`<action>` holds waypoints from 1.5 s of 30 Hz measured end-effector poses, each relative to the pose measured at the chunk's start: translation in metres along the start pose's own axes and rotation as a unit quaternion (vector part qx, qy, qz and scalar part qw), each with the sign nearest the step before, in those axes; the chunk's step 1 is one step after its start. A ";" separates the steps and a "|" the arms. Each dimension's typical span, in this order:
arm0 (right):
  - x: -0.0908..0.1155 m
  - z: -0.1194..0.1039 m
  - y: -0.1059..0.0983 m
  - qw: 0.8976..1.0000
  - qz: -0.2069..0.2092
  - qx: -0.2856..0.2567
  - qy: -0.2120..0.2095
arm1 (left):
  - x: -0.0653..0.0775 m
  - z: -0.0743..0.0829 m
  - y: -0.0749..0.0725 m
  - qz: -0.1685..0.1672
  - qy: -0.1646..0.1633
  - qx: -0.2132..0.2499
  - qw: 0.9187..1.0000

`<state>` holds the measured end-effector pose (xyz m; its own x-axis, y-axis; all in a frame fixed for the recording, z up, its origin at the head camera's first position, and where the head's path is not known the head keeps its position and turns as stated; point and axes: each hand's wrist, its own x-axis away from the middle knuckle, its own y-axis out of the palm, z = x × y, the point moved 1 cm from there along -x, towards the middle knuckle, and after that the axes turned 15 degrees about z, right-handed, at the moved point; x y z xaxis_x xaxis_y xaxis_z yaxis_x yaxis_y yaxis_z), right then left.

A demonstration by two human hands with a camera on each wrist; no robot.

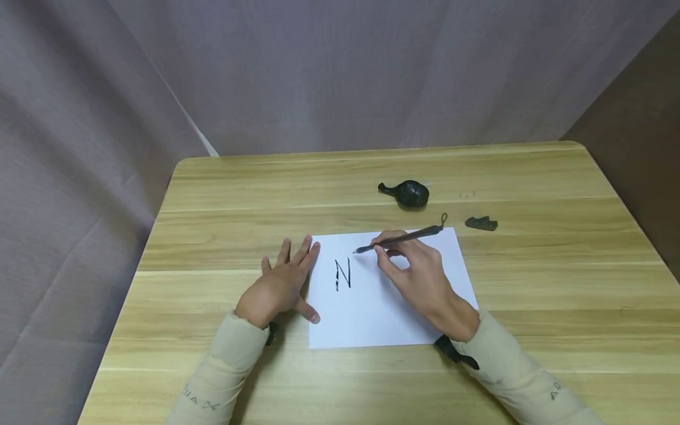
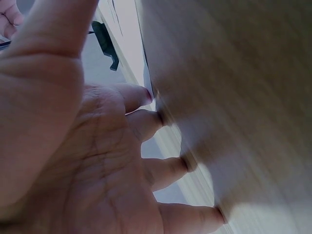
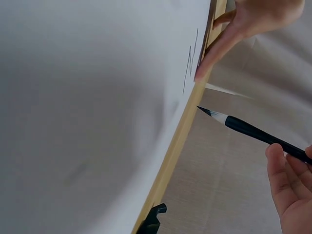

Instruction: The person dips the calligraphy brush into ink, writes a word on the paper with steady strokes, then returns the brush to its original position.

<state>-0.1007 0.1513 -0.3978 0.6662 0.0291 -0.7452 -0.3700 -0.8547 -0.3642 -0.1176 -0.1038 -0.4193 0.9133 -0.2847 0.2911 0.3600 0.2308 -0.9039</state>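
Observation:
My right hand (image 1: 422, 280) pinches a dark writing brush (image 1: 406, 237) with a loop at its end, held slanted over a white sheet of paper (image 1: 366, 321). In the right wrist view the brush (image 3: 251, 130) shows a white bristle head with a black tip, apart from the paper. Beside and below that tip, the sheet bears a black N-shaped mark (image 1: 343, 275). My left hand (image 1: 281, 286) lies with fingers spread at the sheet's left edge, its fingertips down on the wooden table (image 1: 212, 248); the thumb overlaps the paper.
Behind the sheet sits a black, rounded object (image 1: 411, 194) with a narrow neck pointing left. To its right lies a small dark piece (image 1: 481, 224) with a notched edge. A grey curtain (image 1: 340, 77) hangs along the table's back and left sides.

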 end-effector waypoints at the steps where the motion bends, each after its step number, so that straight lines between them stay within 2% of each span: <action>1: 0.001 0.000 0.000 1.000 -0.001 0.000 0.002 | 0.000 0.000 0.000 -0.001 0.000 0.000 1.000; 29: 0.013 0.002 -0.003 0.999 -0.022 0.021 0.024 | 0.001 0.000 0.001 0.000 0.006 -0.001 1.000; 45: 0.022 -0.014 -0.023 0.997 -0.053 0.034 0.036 | -0.001 0.000 -0.001 -0.003 0.002 -0.005 1.000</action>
<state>-0.0683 0.1644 -0.3984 0.7478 0.0779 -0.6593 -0.3369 -0.8112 -0.4780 -0.1190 -0.1035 -0.4192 0.9104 -0.2900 0.2952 0.3636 0.2201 -0.9052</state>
